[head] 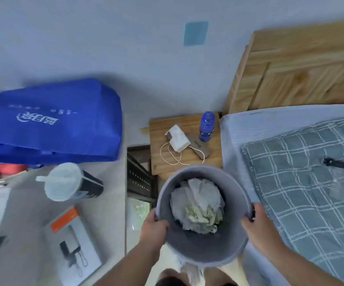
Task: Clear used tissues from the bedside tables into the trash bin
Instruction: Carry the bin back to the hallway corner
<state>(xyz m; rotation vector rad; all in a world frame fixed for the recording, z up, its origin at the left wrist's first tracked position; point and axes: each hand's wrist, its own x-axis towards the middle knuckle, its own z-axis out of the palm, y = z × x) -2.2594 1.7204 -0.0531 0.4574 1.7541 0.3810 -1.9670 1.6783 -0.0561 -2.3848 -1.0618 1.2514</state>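
I hold a round grey trash bin (200, 248) in front of me, just below the near edge of a small wooden bedside table (158, 129). My left hand (153, 226) grips the bin's left rim and my right hand (255, 221) grips its right rim. Crumpled white and yellowish tissues (198, 205) fill the bottom of the bin. On the bedside table lies a folded white tissue (178, 138), resting over a white cord (171, 156).
A blue bottle (206, 126) and a flat grey-brown object (199, 148) also sit on the table. A bed with a checked grey blanket (303, 182) is on the right. To the left, a surface holds a blue bag (51, 120), a lidded cup (70, 182) and a box (74, 244).
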